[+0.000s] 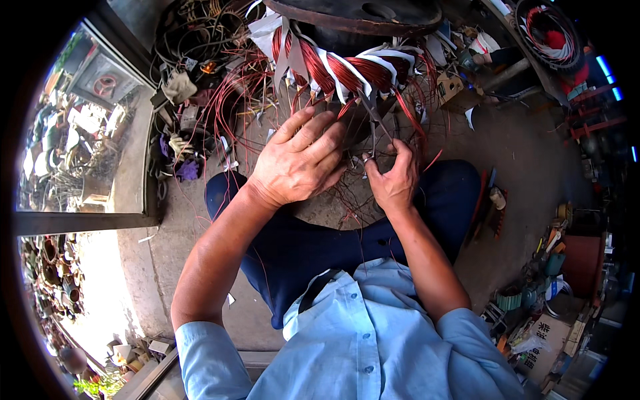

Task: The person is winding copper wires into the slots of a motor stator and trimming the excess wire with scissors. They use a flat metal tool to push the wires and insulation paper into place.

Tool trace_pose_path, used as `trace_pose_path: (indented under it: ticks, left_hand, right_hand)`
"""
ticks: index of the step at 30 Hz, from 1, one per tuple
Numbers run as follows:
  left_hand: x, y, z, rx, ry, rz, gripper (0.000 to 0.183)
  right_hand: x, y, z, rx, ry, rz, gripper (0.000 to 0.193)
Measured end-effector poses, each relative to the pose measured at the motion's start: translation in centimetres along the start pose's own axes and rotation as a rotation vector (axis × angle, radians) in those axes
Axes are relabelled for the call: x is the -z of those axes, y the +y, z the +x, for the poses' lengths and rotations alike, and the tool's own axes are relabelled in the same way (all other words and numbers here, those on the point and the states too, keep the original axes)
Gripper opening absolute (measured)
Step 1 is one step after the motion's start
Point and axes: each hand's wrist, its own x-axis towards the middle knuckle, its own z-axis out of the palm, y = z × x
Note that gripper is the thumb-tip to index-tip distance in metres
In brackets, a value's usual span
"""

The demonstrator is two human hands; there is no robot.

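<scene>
A round dark metal machine part (353, 23) stands upright before me, a motor stator by its look. Thick bundles of red enamelled winding wire (313, 60), with white insulating strips (337, 75) between them, bulge along its near side. Just below these bundles my left hand (300, 157) is closed, its fingers bent and close together by the wire ends. What its fingertips grip is hidden. My right hand (395, 179) closes round the handles of a slim dark pliers-like tool (377, 121), whose tip points up at the winding. Loose red wires hang around both hands.
Long loose red wires (230, 100) spread at the left, near a tangle of dark cables (193, 33). Purple-and-white gloves (183, 150) lie by the glass door frame (87, 223). At right are a cardboard box (453, 90), a wire coil (550, 37) and cluttered shelves.
</scene>
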Motion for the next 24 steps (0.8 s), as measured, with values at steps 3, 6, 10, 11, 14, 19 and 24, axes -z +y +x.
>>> trace_pose_path:
  ticks: [3,6,10,11,14,19,24]
  left_hand:
    - [-0.1,0.1,0.1,0.005,0.009,-0.005,0.036]
    - [-0.3,0.2,0.0,0.009,0.018,-0.018,0.037]
    - [-0.1,0.3,0.1,0.019,0.022,-0.019,0.035]
    - [-0.3,0.3,0.1,0.022,0.021,-0.015,0.032]
    - [-0.4,0.3,0.0,0.015,0.034,-0.015,0.032]
    - [-0.3,0.3,0.1,0.016,0.048,-0.030,0.033]
    - [-0.4,0.4,0.3,0.020,0.073,-0.044,0.032]
  right_hand:
    - [-0.1,0.5,0.4,0.050,0.037,-0.085,0.065]
    - [0.2,0.7,1.0,0.069,0.071,-0.133,0.056]
    - [0.7,1.6,1.0,0.073,0.076,-0.077,0.039]
    - [1.0,1.6,1.1,0.071,0.108,-0.046,0.033]
    - [2.3,1.9,1.5,0.114,0.107,-0.128,0.037]
    - [3.4,0.5,2.9,0.126,0.118,-0.213,0.046]
    - [5.4,0.1,2.9,0.160,0.094,-0.225,0.040]
